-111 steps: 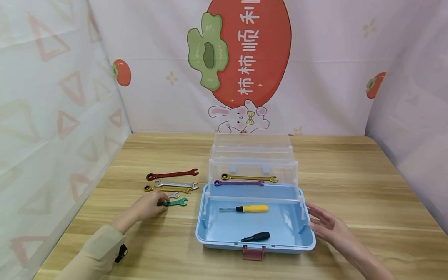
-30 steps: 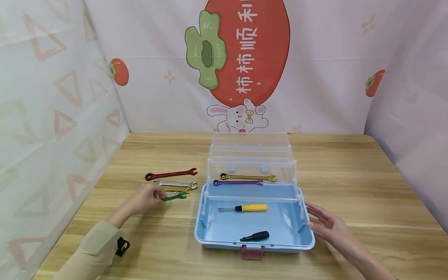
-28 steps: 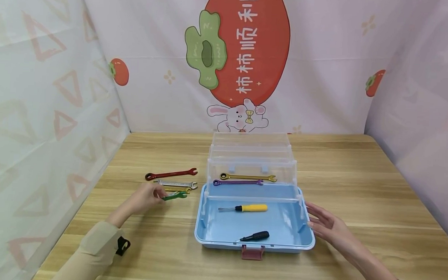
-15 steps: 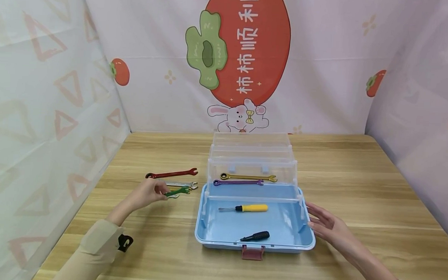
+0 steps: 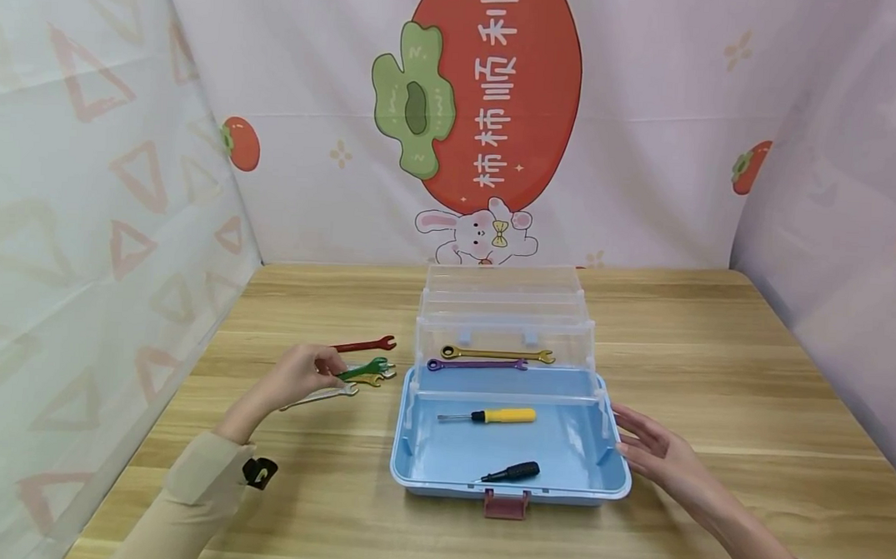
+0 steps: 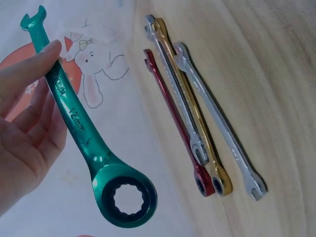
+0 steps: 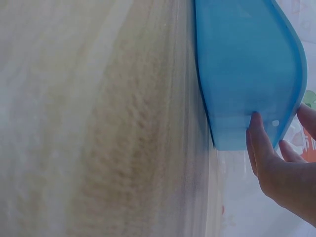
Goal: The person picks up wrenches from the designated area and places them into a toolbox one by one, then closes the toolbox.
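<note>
My left hand pinches a green ratchet wrench, thumb across its shank near the open end. It is raised above the table, its ring end hanging lower in the left wrist view. Under and beside it lie a red wrench, a gold wrench and two silver ones, the nearer silver wrench set apart. My right hand rests at the right side of an opened blue toolbox; in the right wrist view its fingertips touch the box's wall and rim, fingers loosely extended.
Inside the toolbox lie a yellow screwdriver and a black screwdriver. Another gold wrench and a purple wrench show at its clear raised trays. A pink latch hangs at the front. A printed curtain stands behind.
My left hand has lifted the green wrench off the table and carried it forward and slightly right, over the other wrenches. The right hand and toolbox have stayed put.
</note>
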A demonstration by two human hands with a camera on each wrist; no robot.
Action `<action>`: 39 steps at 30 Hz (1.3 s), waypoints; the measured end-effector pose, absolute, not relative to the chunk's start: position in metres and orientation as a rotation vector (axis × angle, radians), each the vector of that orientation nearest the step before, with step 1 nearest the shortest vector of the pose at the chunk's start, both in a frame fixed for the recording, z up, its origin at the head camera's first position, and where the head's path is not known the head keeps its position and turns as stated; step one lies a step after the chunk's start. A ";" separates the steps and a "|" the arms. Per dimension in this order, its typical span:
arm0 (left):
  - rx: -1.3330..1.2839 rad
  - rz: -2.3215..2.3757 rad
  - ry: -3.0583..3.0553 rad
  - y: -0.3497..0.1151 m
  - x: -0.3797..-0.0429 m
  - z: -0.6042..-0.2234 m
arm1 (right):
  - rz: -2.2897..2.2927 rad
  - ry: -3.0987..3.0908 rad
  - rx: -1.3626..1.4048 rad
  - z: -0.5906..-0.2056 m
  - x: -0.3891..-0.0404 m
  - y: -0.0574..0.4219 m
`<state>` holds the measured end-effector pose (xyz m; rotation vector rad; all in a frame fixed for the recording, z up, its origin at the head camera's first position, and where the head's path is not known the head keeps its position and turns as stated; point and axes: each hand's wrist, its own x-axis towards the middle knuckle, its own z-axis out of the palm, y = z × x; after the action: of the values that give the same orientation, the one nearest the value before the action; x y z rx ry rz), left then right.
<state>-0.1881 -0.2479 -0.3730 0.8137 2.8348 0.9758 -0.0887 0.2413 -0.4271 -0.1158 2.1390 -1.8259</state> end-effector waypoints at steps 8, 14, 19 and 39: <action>0.824 0.989 2.838 -0.236 -0.190 -0.362 | -1.829 2.135 -0.124 -0.427 -0.089 0.241; 0.854 0.973 2.830 -0.226 -0.193 -0.354 | -1.830 2.137 -0.129 -0.428 -0.090 0.242; 0.870 0.967 2.819 -0.216 -0.197 -0.348 | -1.837 2.139 -0.140 -0.429 -0.091 0.241; 0.957 0.919 2.755 -0.171 -0.208 -0.319 | -1.855 2.138 -0.176 -0.431 -0.090 0.243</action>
<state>-0.2084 -0.1714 -0.3194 0.9573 2.7551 0.9190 -0.0904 0.2430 -0.4315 -0.1758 2.1378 -1.8550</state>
